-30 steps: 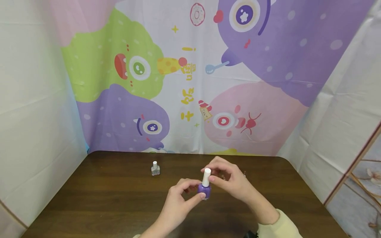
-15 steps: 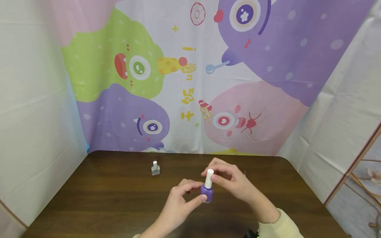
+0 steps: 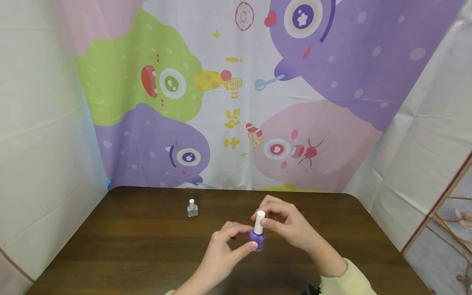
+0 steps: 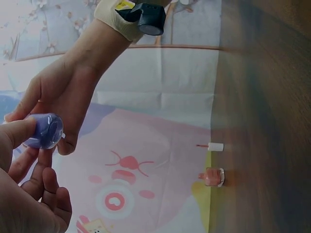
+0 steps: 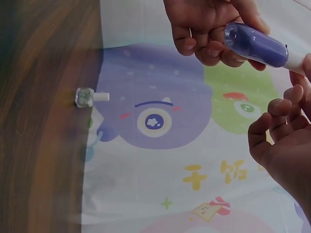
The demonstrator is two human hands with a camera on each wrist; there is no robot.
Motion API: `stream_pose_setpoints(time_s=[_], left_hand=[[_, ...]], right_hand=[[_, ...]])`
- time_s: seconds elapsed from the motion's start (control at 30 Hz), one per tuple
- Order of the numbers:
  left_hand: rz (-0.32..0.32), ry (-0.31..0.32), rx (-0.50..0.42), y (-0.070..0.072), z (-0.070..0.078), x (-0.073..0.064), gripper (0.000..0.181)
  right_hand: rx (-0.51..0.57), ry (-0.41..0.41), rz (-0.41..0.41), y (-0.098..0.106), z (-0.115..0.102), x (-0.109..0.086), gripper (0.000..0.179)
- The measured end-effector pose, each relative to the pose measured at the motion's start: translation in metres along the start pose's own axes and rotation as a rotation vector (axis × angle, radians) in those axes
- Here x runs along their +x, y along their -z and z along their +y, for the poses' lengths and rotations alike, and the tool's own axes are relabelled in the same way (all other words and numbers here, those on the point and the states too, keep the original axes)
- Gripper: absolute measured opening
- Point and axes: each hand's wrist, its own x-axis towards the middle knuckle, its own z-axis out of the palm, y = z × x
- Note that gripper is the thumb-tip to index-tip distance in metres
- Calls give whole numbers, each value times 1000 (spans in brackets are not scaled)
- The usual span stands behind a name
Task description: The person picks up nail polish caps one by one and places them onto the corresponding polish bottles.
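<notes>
A bottle of purple nail polish (image 3: 257,240) with a tall white cap (image 3: 259,222) is held upright above the table in the head view. My left hand (image 3: 228,246) grips the bottle's body between thumb and fingers. The cap is pinched by my right hand (image 3: 289,223), thumb in front and fingers behind. In the right wrist view the purple bottle (image 5: 257,44) shows its base, and the cap still meets its neck. The left wrist view shows the bottle's rounded bottom (image 4: 47,131) under my left thumb.
A silver-glitter nail polish bottle (image 3: 192,209) with its white cap on stands at the back left of the dark wooden table (image 3: 147,246). Behind my right hand stand an uncapped coral polish bottle (image 4: 213,177) and its separate brush cap (image 4: 215,146). A cartoon curtain (image 3: 228,172) hangs behind.
The purple bottle and both hands have shifted slightly to the right and toward me. Both grips look the same.
</notes>
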Motion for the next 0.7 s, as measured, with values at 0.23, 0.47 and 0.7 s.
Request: stream_pose_setpoints(time_s=[0.23,0.47,0.7], left_hand=[[24,38,7,-1,0,0,23],[71,44,4,-3,1,-1,24],[109,66,9,-5,0,-1,23]], right_hand=[[-20,15,37,-2,0,2,17],[-50,2,73,-4,1,3,14],[-56,-77,135,-9,1,3,17]])
